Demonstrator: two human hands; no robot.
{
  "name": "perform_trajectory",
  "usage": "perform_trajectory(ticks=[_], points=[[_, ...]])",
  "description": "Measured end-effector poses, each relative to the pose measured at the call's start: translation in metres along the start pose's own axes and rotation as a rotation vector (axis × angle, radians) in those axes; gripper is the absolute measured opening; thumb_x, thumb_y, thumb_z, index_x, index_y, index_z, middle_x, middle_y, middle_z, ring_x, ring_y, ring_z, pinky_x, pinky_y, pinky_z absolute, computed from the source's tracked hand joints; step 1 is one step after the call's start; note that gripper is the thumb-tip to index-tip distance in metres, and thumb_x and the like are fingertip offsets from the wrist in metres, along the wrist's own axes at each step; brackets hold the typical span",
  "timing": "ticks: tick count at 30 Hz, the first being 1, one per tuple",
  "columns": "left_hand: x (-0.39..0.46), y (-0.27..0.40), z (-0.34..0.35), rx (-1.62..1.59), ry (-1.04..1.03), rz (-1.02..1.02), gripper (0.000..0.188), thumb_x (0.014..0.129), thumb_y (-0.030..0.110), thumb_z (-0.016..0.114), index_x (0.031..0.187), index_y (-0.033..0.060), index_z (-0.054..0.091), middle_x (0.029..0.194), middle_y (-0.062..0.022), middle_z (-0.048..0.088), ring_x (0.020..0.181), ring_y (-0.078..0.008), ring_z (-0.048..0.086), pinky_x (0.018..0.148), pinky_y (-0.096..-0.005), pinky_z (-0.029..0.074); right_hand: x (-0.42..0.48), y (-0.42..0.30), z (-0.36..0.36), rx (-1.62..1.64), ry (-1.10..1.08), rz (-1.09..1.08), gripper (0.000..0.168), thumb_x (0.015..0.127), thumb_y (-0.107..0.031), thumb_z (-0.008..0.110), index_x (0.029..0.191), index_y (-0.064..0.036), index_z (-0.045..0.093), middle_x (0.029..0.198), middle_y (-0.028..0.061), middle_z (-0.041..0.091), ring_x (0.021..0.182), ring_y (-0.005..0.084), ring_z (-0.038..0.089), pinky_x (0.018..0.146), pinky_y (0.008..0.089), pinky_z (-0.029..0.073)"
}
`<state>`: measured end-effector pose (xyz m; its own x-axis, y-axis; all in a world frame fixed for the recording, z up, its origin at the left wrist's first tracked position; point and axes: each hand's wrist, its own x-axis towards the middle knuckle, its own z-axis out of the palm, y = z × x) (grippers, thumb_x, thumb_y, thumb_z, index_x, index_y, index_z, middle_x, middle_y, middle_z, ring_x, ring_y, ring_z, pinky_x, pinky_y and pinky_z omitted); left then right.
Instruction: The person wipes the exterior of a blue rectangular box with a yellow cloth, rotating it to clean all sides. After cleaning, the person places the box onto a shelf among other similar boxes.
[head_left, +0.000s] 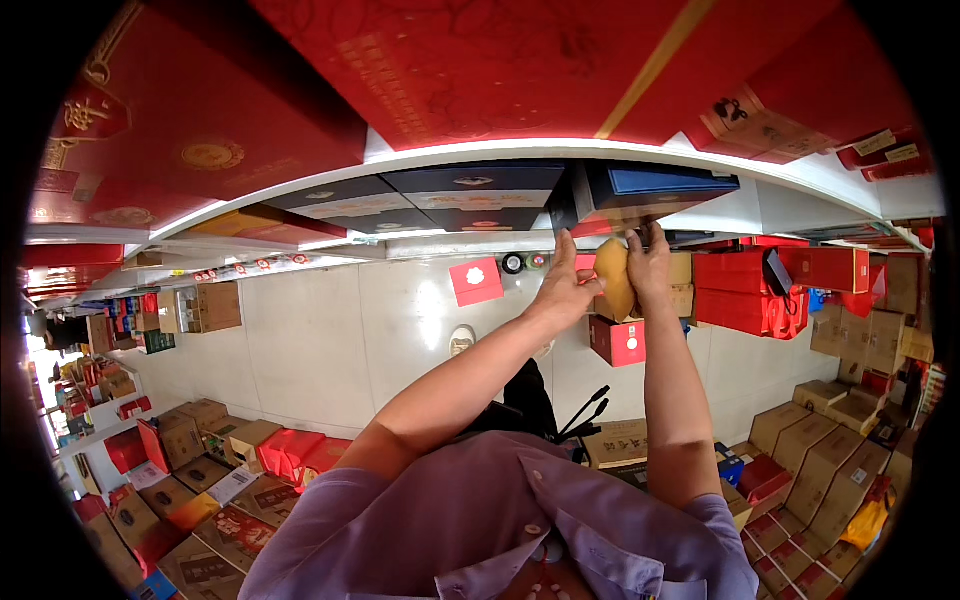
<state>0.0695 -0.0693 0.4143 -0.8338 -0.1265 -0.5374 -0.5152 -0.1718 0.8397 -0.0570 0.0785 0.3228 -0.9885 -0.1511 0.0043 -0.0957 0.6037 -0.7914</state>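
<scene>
Both of my arms reach up to a white shelf (427, 159) stocked with boxes. A yellow cloth or sponge (615, 279) lies between my hands, against the palm side of my right hand (649, 262); whether the fingers close on it is unclear. The fingertips of my right hand are at the lower edge of a dark blue gift box (660, 184). My left hand (564, 281) has its fingers apart, the index finger pointing up by the same box's left end. Left of that box stand dark boxes with white bands (476, 199).
Large red gift boxes (480, 67) fill the shelf above. On the tiled floor are a pink-red box (476, 282), bottle tops (513, 263), a red box (616, 341) and red bags (750, 292). Stacked cartons (817, 465) stand behind me on both sides.
</scene>
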Motion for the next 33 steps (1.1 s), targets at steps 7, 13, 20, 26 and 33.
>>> perform_trajectory(ticks=[7,13,20,26,33], points=[[0.007,-0.011,0.013,0.13,0.098,0.065,0.093,0.087,0.013,0.062,0.148,0.0007,-0.007,0.156,-0.0169,-0.002,0.122,-0.0245,0.048,0.094,-0.0298,0.048,0.001,-0.006,-0.002,0.028,-0.024,0.038,0.053,0.086,-0.025,0.066,0.121,0.012,0.052,0.109,0.0288,0.062,0.104,0.0379,0.061,0.091,0.0378,0.046],[0.005,-0.009,0.008,0.079,0.167,0.082,0.094,0.085,0.014,0.064,0.147,-0.0019,-0.005,0.155,-0.0199,0.006,0.119,-0.0234,0.052,0.097,-0.031,0.046,0.005,0.0,-0.002,-0.017,-0.051,-0.019,0.043,0.087,-0.025,0.064,0.11,0.011,0.057,0.101,0.0273,0.064,0.094,0.0371,0.062,0.084,0.0375,0.047],[0.014,-0.024,0.002,0.189,0.281,0.149,0.092,0.084,0.012,0.064,0.148,-0.0019,-0.001,0.154,-0.0199,0.012,0.106,-0.0209,0.058,0.091,-0.0298,0.048,-0.001,-0.024,-0.003,0.006,-0.068,-0.025,0.029,0.087,-0.022,0.063,0.09,0.006,0.059,0.084,0.0245,0.064,0.074,0.0342,0.06,0.071,0.0384,0.046],[0.013,-0.027,-0.003,0.188,0.275,0.136,0.091,0.085,0.01,0.063,0.149,0.0032,-0.001,0.153,-0.0171,0.019,0.104,-0.0193,0.059,0.083,-0.0293,0.052,-0.001,-0.02,0.004,0.118,-0.048,0.035,0.029,0.086,-0.023,0.064,0.089,0.005,0.06,0.082,0.0251,0.063,0.074,0.0361,0.059,0.072,0.0391,0.046],[0.007,-0.01,-0.006,0.052,0.216,0.053,0.091,0.087,0.01,0.062,0.149,0.0031,-0.005,0.143,-0.0185,0.036,0.103,-0.0197,0.058,0.08,-0.0304,0.054,-0.005,-0.017,0.003,0.037,-0.086,0.02,0.034,0.085,-0.023,0.065,0.095,0.008,0.062,0.087,0.0294,0.062,0.084,0.0438,0.06,0.077,0.0415,0.047]])
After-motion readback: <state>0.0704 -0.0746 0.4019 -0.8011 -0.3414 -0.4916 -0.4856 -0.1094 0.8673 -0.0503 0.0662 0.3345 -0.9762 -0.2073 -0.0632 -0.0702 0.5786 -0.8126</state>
